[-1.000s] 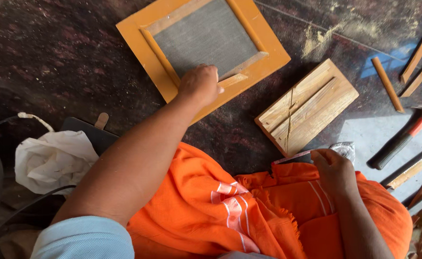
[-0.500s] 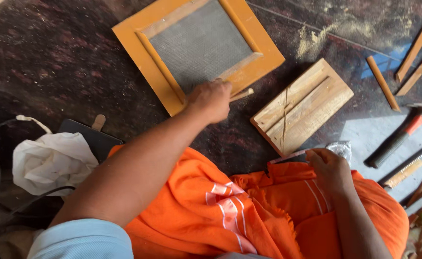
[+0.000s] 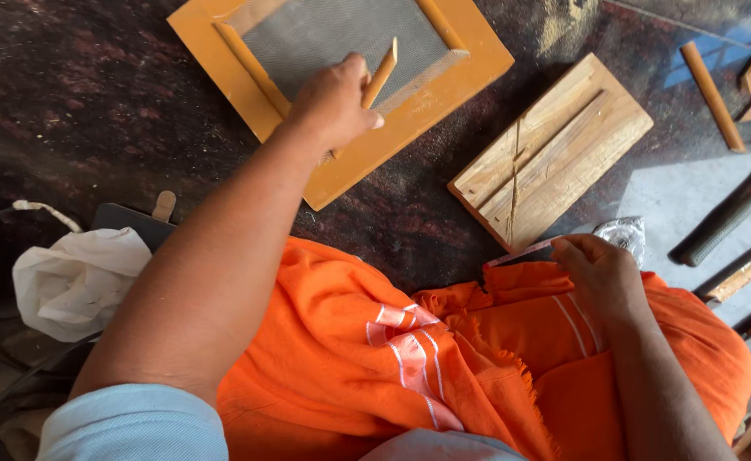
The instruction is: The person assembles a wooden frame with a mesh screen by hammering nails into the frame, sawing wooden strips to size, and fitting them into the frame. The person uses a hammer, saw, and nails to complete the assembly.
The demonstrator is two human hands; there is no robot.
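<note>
Two hands are seen from above over a dark, mottled floor (image 3: 93, 102). The left hand (image 3: 334, 102) is closed around a thin orange wooden strip (image 3: 381, 75), which is pinched between thumb and fingers and held tilted, its upper end raised over the grey mesh (image 3: 333, 34) of an orange wooden frame (image 3: 409, 119). The frame lies flat on the floor at an angle, and the hand is placed over its lower right part, above the inner edge of the mesh opening.

The right hand (image 3: 601, 277) is rested on orange cloth (image 3: 375, 367) draped over the lap, with the fingers curled. A narrow pale strip with red marks (image 3: 520, 253) is seen running from its fingertips towards the left; whether it is gripped or only touched cannot be told. A crumpled clear wrapper (image 3: 621, 232) lies just beyond that hand.

Between the two hands, on the floor, a plain wooden board with a long groove (image 3: 555, 149) is laid at an angle, just beside the frame's lower right corner but apart from it. Further right, a loose orange wooden stick (image 3: 712, 96) lies on the floor, and a hammer with a red and black handle (image 3: 734, 209) is set near the picture's edge. At the left, a white crumpled bag (image 3: 76, 282) is seen next to a dark flat object (image 3: 132, 220).
</note>
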